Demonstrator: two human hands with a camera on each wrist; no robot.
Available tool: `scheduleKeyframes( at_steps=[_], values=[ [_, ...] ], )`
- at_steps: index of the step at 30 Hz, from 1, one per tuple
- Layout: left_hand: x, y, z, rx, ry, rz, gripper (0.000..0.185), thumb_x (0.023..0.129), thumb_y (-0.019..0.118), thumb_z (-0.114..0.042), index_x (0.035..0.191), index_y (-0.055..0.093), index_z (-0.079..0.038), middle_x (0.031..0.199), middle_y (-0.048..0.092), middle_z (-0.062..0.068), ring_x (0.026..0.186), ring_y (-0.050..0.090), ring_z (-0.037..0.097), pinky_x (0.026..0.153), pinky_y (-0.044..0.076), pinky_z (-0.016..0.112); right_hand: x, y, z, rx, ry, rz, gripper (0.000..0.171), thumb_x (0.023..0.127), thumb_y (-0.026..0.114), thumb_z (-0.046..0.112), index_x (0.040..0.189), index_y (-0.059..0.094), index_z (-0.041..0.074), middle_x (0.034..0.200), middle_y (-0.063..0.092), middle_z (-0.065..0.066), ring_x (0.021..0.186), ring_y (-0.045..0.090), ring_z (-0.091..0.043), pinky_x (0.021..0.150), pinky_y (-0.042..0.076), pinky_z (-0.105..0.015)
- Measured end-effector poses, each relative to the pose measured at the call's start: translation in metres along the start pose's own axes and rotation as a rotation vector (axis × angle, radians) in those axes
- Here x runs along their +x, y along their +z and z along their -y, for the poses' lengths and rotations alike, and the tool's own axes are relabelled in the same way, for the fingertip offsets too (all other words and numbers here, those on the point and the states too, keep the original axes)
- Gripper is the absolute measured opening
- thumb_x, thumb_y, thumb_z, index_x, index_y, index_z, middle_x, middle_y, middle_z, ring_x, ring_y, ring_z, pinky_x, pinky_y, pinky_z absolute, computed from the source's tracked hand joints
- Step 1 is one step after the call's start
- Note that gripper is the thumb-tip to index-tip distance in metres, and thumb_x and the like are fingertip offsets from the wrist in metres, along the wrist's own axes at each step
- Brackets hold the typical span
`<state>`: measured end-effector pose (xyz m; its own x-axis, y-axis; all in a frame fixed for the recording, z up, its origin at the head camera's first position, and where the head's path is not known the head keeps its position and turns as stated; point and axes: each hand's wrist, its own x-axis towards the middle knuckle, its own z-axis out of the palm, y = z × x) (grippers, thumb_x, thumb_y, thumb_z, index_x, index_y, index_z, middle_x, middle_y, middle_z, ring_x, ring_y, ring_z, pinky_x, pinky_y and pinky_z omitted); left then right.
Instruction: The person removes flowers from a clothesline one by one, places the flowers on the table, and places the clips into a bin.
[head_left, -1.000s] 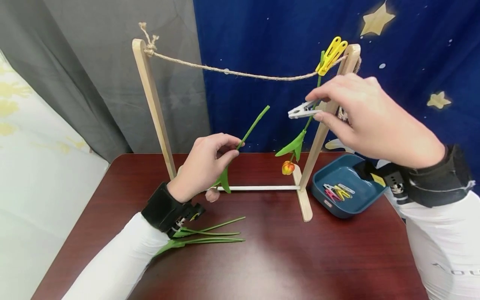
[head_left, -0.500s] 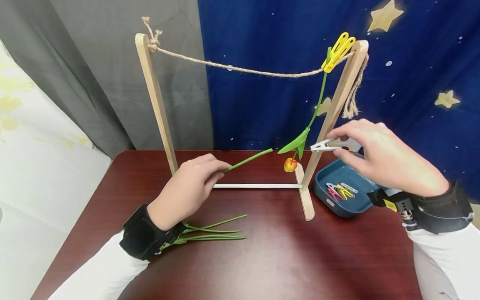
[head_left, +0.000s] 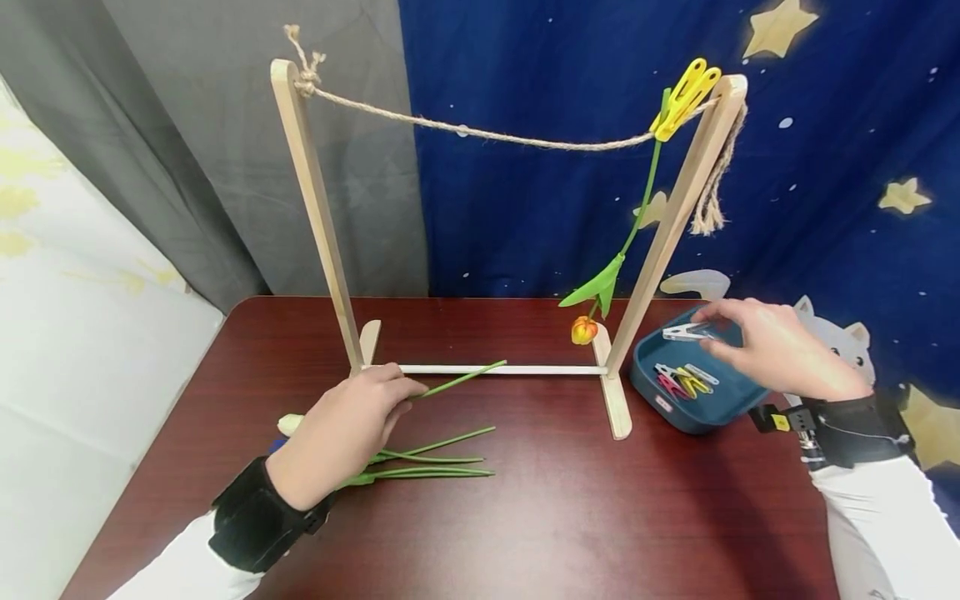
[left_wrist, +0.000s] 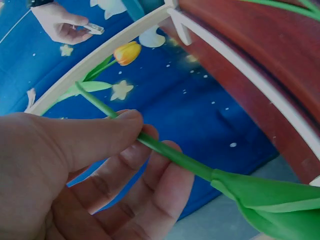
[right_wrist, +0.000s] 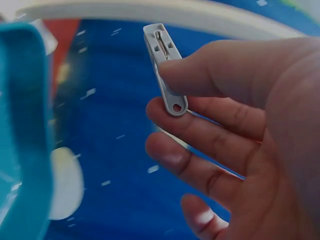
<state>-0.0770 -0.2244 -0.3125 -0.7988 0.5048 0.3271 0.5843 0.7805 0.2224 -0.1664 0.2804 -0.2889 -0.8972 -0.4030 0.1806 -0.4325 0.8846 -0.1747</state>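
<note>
My left hand (head_left: 341, 433) pinches a green tulip stem (head_left: 459, 380) low over the table, thumb and fingers curled round the stem (left_wrist: 170, 152); its pale bud (head_left: 288, 424) shows left of the hand. My right hand (head_left: 757, 342) pinches a white clothespin (head_left: 686, 332) above the blue tray (head_left: 697, 417); the right wrist view shows the clothespin (right_wrist: 165, 70) between thumb and forefinger. A wooden frame (head_left: 318, 217) carries a twine line (head_left: 487, 135). A yellow clothespin (head_left: 686, 87) clips an upside-down orange tulip (head_left: 582, 330) to the line by the right post.
Two more green stems (head_left: 427, 465) lie on the dark red table (head_left: 562, 517) by my left wrist. The tray holds several coloured clothespins (head_left: 678, 381). A grey curtain and a blue starry backdrop hang behind the table's far edge.
My left hand has lowered the stem from mid-air to just over the table. My right hand has come down with the white clothespin from near the line to above the tray.
</note>
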Motion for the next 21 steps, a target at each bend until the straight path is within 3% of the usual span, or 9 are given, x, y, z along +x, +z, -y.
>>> scheduleKeyframes(
  at_steps=[5, 10, 13, 21],
  values=[
    [-0.010, 0.012, 0.001, 0.012, -0.035, 0.065, 0.019, 0.091, 0.084, -0.003, 0.103, 0.080, -0.016, 0.086, 0.062, -0.008, 0.077, 0.060, 0.008, 0.061, 0.053, 0.024, -0.003, 0.027, -0.031, -0.009, 0.090, 0.092, 0.033, 0.094, 0.079, 0.020, 0.122, 0.073, 0.002, 0.106, 0.075, -0.018, 0.098, 0.069, -0.038, 0.078, 0.046, -0.057],
    [-0.018, 0.026, 0.002, 0.030, -0.037, 0.117, 0.021, 0.089, 0.081, 0.004, 0.098, 0.080, -0.014, 0.081, 0.062, -0.006, 0.077, 0.064, 0.012, 0.068, 0.057, 0.028, -0.007, 0.052, -0.050, 0.040, 0.186, 0.147, 0.035, 0.095, 0.079, 0.022, 0.121, 0.072, 0.000, 0.107, 0.075, -0.021, 0.102, 0.067, -0.042, 0.073, 0.030, -0.053],
    [-0.023, 0.038, 0.002, 0.039, -0.047, 0.147, 0.024, 0.086, 0.082, 0.008, 0.098, 0.081, -0.013, 0.080, 0.062, -0.004, 0.079, 0.068, 0.017, 0.071, 0.060, 0.034, -0.010, 0.065, -0.060, 0.055, 0.236, 0.157, 0.036, 0.094, 0.079, 0.023, 0.119, 0.072, -0.001, 0.110, 0.074, -0.026, 0.103, 0.066, -0.046, 0.073, 0.029, -0.054],
    [-0.035, 0.064, 0.004, 0.085, -0.075, 0.173, 0.023, 0.085, 0.080, 0.010, 0.090, 0.078, -0.013, 0.077, 0.059, -0.002, 0.075, 0.065, 0.021, 0.065, 0.059, 0.039, -0.019, 0.086, -0.075, 0.069, 0.332, 0.147, 0.035, 0.093, 0.079, 0.025, 0.115, 0.074, -0.002, 0.110, 0.071, -0.029, 0.098, 0.062, -0.047, 0.068, 0.026, -0.052]
  ],
)
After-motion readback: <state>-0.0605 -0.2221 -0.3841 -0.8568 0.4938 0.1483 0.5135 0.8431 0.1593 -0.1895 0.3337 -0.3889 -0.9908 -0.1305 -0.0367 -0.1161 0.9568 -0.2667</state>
